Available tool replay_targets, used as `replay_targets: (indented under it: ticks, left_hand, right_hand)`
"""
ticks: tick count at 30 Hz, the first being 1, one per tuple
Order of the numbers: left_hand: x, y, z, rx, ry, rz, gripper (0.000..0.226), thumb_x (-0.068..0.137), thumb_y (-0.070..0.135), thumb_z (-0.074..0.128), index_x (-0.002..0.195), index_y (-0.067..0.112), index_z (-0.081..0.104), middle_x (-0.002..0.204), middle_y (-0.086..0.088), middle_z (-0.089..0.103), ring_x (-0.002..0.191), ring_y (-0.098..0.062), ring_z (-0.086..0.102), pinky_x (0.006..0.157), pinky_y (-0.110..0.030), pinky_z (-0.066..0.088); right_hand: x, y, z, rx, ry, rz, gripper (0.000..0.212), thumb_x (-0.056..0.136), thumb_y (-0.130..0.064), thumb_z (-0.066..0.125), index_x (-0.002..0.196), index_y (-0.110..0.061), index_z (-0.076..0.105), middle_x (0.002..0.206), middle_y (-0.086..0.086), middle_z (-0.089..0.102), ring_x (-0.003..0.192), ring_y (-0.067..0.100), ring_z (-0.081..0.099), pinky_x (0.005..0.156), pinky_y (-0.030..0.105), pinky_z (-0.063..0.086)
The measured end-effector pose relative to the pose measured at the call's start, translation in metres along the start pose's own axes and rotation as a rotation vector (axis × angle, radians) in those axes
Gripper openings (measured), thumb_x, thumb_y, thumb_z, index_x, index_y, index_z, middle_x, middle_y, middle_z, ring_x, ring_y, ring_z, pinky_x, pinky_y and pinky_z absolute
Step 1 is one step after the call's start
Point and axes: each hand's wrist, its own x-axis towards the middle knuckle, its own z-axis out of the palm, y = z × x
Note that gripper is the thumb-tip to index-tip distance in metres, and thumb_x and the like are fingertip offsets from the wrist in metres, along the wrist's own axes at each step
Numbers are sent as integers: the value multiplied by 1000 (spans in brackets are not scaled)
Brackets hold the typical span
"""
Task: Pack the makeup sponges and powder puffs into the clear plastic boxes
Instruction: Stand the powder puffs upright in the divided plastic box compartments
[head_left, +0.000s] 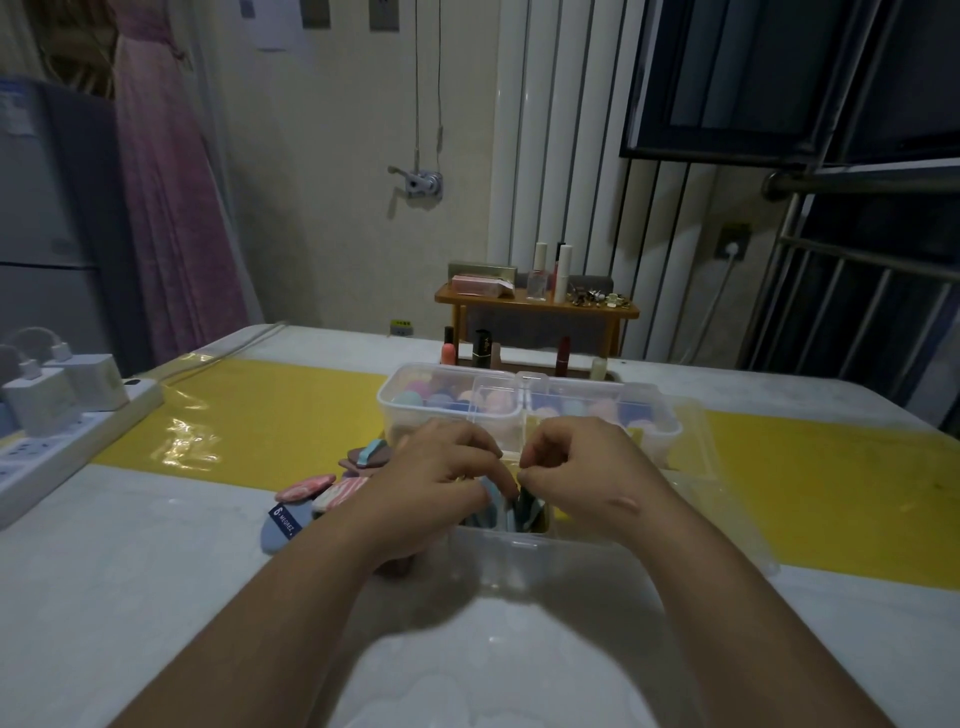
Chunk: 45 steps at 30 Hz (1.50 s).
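Note:
A clear plastic box (519, 558) stands at the near middle of the table, with several blue and dark powder puffs (511, 512) standing on edge inside. Both my hands reach into it from above. My left hand (441, 478) has its fingers curled down onto the puffs. My right hand (582, 467) pinches the top of a puff with curled fingers. Behind them sit two clear boxes, the left box (410, 410) and the right box (660, 431), filled with coloured sponges. Loose puffs (332, 488) lie on the table to the left.
A white power strip (62, 441) with chargers lies along the left edge. A yellow mat (280, 415) crosses the table. Lipsticks and bottles (483, 348) stand behind the boxes, under a small wooden shelf (535, 306). A clear lid (727, 493) lies to the right.

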Motion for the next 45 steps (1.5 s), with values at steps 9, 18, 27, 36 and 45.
replay_targets:
  ticks: [9,18,27,36,45]
  left_hand:
    - [-1,4,-1,-67,3,-18,38,68,26,47,73,58,67,108,21,56,112,-2,46,99,-37,39]
    - [1,-3,-5,-361,235,-136,31,65,16,49,71,34,74,93,6,69,94,-10,61,85,-34,51]
    - [-3,-7,-27,-655,543,-419,27,79,1,43,78,2,70,79,-16,52,50,-21,36,45,-23,30]
    - [-8,-24,-24,302,443,-528,22,85,13,57,91,31,68,93,7,66,93,-22,61,85,-37,49]
    - [-3,-46,-15,452,321,-513,24,91,25,57,114,26,67,109,-3,62,97,-25,59,74,-33,46]
  right_hand:
    - [1,-4,-4,-228,-47,91,5,85,-28,73,85,-28,78,86,-10,60,83,10,56,86,34,57]
    - [1,4,1,42,21,-16,17,90,-18,62,80,-31,67,83,-11,63,80,5,58,64,19,45]
    - [1,6,3,147,185,-72,18,93,-16,59,89,-32,66,84,-16,61,78,4,57,65,16,43]
    - [-1,5,6,136,191,-93,14,93,-17,59,93,-29,66,85,-14,61,78,4,56,64,16,41]
    - [-3,1,5,119,184,-111,12,94,-20,59,92,-30,65,83,-15,60,76,1,54,59,11,36]
